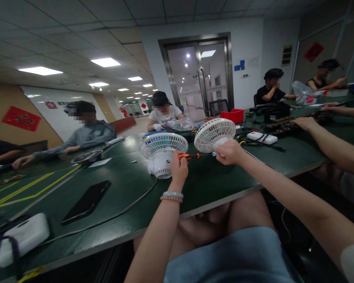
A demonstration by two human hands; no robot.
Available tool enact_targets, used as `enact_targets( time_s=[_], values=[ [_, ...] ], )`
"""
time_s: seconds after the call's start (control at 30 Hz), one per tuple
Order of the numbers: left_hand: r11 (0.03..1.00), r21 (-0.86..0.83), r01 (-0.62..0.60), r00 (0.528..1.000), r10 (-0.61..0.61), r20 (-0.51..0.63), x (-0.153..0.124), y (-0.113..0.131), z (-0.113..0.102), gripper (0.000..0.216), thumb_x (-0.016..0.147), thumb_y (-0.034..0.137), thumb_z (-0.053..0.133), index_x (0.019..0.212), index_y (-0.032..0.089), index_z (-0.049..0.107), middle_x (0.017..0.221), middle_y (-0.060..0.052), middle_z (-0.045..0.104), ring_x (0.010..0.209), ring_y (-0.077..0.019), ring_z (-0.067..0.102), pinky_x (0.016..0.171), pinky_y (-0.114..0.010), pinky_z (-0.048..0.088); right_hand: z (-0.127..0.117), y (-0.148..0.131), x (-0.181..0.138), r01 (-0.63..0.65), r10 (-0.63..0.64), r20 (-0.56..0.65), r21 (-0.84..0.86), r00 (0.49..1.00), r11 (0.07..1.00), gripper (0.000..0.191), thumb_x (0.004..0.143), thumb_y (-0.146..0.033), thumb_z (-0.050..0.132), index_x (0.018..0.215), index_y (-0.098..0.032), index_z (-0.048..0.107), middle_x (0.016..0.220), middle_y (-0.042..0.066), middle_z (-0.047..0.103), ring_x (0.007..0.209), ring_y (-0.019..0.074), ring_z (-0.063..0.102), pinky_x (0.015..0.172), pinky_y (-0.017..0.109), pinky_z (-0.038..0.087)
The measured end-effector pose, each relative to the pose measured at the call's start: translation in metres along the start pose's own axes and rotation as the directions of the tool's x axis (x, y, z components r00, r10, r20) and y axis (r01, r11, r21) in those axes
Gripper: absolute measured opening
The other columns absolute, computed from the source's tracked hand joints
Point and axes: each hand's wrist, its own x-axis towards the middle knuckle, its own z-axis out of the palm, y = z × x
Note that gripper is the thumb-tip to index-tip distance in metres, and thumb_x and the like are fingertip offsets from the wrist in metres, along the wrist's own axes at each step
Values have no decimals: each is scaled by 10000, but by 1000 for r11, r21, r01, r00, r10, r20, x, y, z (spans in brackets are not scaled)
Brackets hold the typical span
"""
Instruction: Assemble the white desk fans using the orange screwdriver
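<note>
My left hand (179,169), with beaded bracelets at its wrist, is closed around the orange and black handle of a screwdriver (189,156). The thin shaft points right toward my right hand (229,152), which is a fist. A small pale-blue piece (214,154) shows at its fingers, near the shaft's end; whatever else the fist holds is hidden. Right behind that fist is a tilted white fan head (214,134) with a slatted guard; I cannot tell whether the fist grips it. Another white fan (162,167) stands on the table beside my left hand, guard facing up.
On the green table (129,177) lie a black phone (86,202), a white power bank (25,239) with a strap and a cable. A red bin (232,115) and a white box (262,137) stand farther back. Several co-workers sit around; a neighbour's hand (306,124) reaches in from the right.
</note>
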Motion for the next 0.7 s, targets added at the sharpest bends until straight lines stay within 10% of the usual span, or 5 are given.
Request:
enact_targets(
  time_s=[0.27,0.7],
  values=[
    [1000,11,-9,1000,9,-4,0,0,3,176,785,229,370,908,189,489,586,21,550,544,-144,522,555,-274,392,11,-15,-2,-89,133,307,-153,942,984,416,733,-415,554,1026,-126,614,1010,140,541,950,269,401,795,393,238],
    [1000,10,0,1000,0,-26,1,5,3,113,815,256,388,844,198,481,494,48,502,473,-140,499,549,-281,379,19,-26,2,-297,359,302,-233,883,926,283,814,-355,475,857,-189,700,993,118,553,946,252,384,767,385,224]
  ],
)
